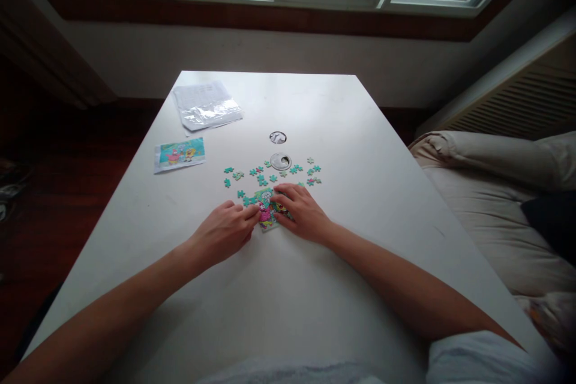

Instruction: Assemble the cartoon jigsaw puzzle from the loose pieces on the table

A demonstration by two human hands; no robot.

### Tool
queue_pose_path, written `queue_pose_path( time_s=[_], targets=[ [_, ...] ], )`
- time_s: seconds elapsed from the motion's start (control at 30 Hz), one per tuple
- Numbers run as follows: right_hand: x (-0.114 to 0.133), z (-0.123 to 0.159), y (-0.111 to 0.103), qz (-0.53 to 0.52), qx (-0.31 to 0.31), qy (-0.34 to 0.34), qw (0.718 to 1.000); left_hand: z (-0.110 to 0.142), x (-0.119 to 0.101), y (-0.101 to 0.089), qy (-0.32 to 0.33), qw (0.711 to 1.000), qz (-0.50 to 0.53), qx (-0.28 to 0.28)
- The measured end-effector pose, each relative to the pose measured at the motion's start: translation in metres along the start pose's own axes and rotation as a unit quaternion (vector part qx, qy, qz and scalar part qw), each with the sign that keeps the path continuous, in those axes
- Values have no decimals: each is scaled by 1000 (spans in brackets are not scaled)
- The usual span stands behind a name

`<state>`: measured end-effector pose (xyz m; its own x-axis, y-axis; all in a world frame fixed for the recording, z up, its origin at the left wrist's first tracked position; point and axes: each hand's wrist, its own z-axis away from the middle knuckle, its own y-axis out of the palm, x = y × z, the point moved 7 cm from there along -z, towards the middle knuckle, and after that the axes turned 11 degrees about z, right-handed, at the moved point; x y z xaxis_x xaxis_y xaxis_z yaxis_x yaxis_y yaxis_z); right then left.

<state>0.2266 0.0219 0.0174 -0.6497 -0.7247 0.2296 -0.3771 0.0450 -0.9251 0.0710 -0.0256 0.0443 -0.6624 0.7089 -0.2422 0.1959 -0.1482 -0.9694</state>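
Note:
A partly joined jigsaw puzzle (266, 216) with a pink figure and a teal background lies flat on the white table (288, 306). My left hand (225, 229) is at its left edge, fingers curled and pressed together, fingertips touching the pink part. Anything pinched under those fingertips is hidden. My right hand (303, 210) rests over the puzzle's right side with its fingers spread, covering part of the picture. Loose teal puzzle pieces (262, 180) are scattered just beyond both hands, with some more (311, 182) at the right.
A picture card (180, 155) with cartoon figures lies to the left. Behind it is a clear plastic sleeve (209, 108) with papers. A round grey cover (281, 161) and a round hole (278, 137) are set in the tabletop. A beige sofa (486, 192) stands at the right.

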Motion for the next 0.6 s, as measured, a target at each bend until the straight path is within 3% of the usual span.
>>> queue_pose_path(
  time_s=[0.6],
  targets=[
    [-2,0,-7,-32,-17,9,999,-2,8,0,-18,999,31,-33]
  ],
)
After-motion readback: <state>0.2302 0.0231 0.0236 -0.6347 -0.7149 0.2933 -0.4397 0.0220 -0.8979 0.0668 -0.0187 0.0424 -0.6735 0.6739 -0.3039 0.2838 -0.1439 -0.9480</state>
